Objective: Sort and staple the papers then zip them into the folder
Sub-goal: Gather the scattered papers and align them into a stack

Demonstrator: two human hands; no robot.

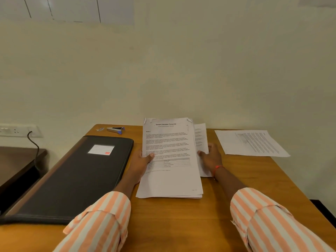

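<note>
While left hand [143,160] and right hand [211,158] pinch paper stack [169,142] edges: folder [76,175] at 9 o'clock, stapler [115,130] at 11, loose sheets [251,142] at 2, on table [181,224].

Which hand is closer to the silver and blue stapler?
Left. The left hand grips the left edge of the white paper stack, toward the silver and blue stapler; the right hand is at its right edge, farther off.

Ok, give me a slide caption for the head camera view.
Left hand and right hand hold a paper stack on the desk, folder and stapler left, loose sheet right.
</note>
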